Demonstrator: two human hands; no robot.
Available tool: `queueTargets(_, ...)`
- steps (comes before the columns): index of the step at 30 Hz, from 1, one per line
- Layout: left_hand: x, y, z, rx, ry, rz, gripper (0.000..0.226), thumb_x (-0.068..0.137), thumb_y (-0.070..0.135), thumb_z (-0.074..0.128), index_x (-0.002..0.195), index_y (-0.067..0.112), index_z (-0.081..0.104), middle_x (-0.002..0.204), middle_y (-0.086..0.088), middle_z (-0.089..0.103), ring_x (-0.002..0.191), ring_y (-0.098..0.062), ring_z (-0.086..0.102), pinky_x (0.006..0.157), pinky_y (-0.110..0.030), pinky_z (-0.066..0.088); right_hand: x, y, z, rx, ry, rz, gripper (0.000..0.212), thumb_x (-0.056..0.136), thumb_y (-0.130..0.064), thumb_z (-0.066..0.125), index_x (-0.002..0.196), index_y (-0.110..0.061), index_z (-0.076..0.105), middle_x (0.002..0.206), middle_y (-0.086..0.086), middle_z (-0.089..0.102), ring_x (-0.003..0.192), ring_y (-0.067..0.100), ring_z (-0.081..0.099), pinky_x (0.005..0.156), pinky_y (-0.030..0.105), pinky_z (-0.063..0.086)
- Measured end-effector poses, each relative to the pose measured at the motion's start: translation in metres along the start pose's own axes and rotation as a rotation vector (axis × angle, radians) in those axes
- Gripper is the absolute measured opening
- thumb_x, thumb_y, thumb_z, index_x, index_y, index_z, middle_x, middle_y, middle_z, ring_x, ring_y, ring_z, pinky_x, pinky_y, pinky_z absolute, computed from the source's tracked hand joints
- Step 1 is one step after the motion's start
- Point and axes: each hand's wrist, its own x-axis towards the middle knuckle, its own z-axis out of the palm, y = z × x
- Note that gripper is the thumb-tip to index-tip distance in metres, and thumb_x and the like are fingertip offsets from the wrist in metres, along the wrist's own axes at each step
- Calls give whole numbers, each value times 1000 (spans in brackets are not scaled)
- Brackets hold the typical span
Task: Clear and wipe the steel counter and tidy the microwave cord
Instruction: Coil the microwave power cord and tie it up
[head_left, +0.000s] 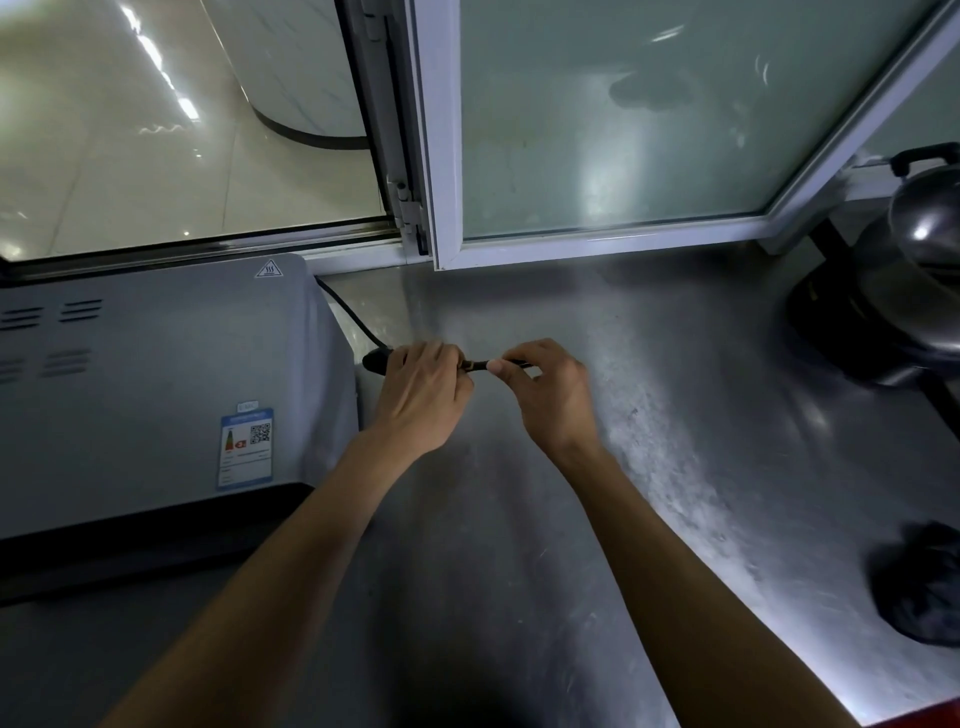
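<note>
Both hands meet over the brushed steel surface (649, 415), just to the right of the grey metal microwave (156, 389); the left hand (421, 395) has its fingers curled round the thin black microwave cord (353, 312), with a dark bulge of the cord, a plug or a bundled loop, I cannot tell which, showing just past its knuckles; the right hand (550, 389) pinches the same cord between thumb and bent fingers, a short dark stretch of it bridging the small gap between the two hands. There is one cord; it comes out from behind the rear right corner of the microwave and runs down across the surface to the left hand. One microwave stands at the left, its top bearing vent slots, a blue label with a QR code, and a triangular heat-warning mark at the back corner. At the right edge, well apart from the hands, stands one dark metal pot with a domed lid (914, 260) on a black base; nearer along the same edge lies one crumpled black bag or cloth (919, 582). Behind the surface runs a white-framed frosted glass window (623, 130), and to its left an open pane shows a pale tiled floor; nothing lies between the hands and the cord.
</note>
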Motion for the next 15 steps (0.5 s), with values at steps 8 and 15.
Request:
queueTargets(8, -7, -1, 22, 78, -2, 43, 29, 97, 32, 35, 108, 17, 57, 101, -1, 55, 100, -22, 53, 107, -49, 33, 3, 24, -20, -93, -295, -20, 30, 100, -30, 57, 124, -15, 68, 135, 9, 60, 122, 16, 56, 100, 25, 48)
queueTargets(15, 0, -2, 40, 77, 39, 28, 24, 95, 37, 44, 108, 21, 57, 101, 3, 58, 105, -22, 54, 109, -50, 31, 5, 38, -13, 178, -161, 256, 25, 85, -20, 77, 109, -14, 74, 97, -8, 71, 89, 8, 68, 83, 25, 56)
